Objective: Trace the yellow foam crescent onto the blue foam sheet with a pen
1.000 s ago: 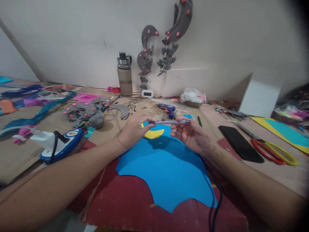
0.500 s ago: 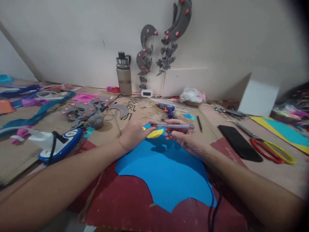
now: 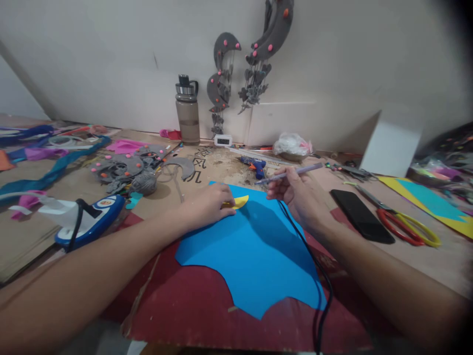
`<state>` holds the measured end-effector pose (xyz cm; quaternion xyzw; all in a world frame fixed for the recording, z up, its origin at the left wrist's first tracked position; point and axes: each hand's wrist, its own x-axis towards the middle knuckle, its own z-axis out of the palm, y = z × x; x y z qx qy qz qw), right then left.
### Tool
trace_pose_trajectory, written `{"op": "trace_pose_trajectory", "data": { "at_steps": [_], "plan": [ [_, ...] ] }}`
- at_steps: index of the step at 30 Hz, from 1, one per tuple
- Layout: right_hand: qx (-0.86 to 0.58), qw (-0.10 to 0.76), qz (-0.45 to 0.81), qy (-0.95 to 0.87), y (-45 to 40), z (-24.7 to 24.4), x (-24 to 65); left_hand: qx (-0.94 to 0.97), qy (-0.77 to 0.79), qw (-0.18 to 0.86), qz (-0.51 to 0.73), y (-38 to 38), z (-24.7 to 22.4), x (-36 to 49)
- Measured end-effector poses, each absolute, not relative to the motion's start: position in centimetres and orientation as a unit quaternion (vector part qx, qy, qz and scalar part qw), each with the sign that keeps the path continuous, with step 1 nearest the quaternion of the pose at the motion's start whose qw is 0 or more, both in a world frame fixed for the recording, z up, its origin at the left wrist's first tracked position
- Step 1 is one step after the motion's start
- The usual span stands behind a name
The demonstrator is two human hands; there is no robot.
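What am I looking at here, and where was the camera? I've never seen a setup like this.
There's no machine here: a person works with two bare hands. Every picture comes from one camera worn on their head, looking forward and down.

The right hand holds a slim pen. The left hand touches a yellow piece, partly hiding it, over a large blue sheet on a red surface. Whether it pinches or presses, I can't tell.

To the right lie a black phone and scissors; farther back are a blue glue gun and a bottle.
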<state>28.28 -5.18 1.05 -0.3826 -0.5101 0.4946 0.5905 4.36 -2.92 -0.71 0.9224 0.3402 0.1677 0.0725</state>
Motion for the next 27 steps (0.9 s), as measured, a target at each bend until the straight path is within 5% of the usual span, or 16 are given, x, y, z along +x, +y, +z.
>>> {"op": "trace_pose_trajectory", "data": {
  "at_steps": [14,27],
  "plan": [
    [-0.354,0.566,0.47,-0.577,-1.6,1.4,23.0,0.925,0.335,-0.063,0.167,-5.9,-2.3,4.8],
    [-0.369,0.719,0.379,-0.451,0.8,-2.8,24.6,0.934,0.25,-0.093,0.238,-7.0,-2.3,5.0]
  ]
}}
